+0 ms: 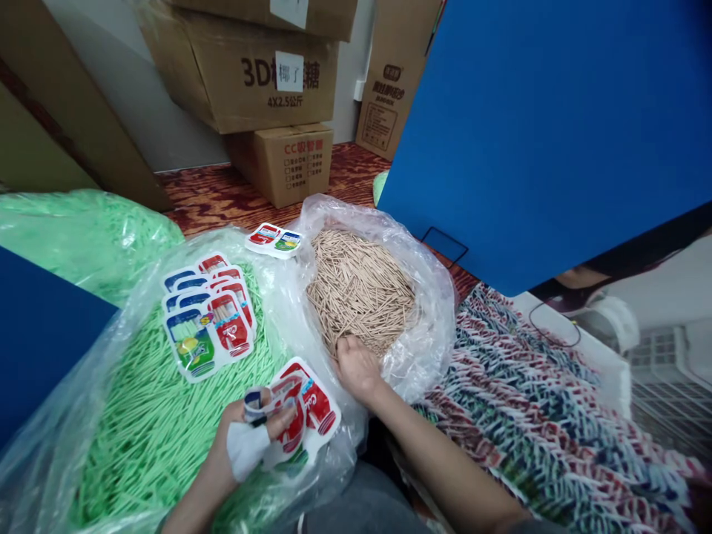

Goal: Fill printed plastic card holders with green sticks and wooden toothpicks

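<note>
My left hand [250,434], with white wrapping on its palm and a band on a finger, is closed on printed pouches [320,408] marked "Cola". They are held over the front of a clear bag of light-green candy sticks [144,423]. To the right, my right hand [357,368] is closed at the near edge of a heap of brown candy sticks [361,289] in another clear bag [431,319]; its fingertips are hidden among the sticks. Several filled pouches [208,319] lie overlapped on the green sticks, and a further pouch [274,241] rests between the bags.
Cardboard boxes [261,74] are stacked at the back. A blue panel [534,133] stands at the right, another blue surface [44,341] at the left. Many printed pouches [517,386] cover the right side. Another green-filled bag [83,230] lies behind left. Part of another person [578,278] shows at the right.
</note>
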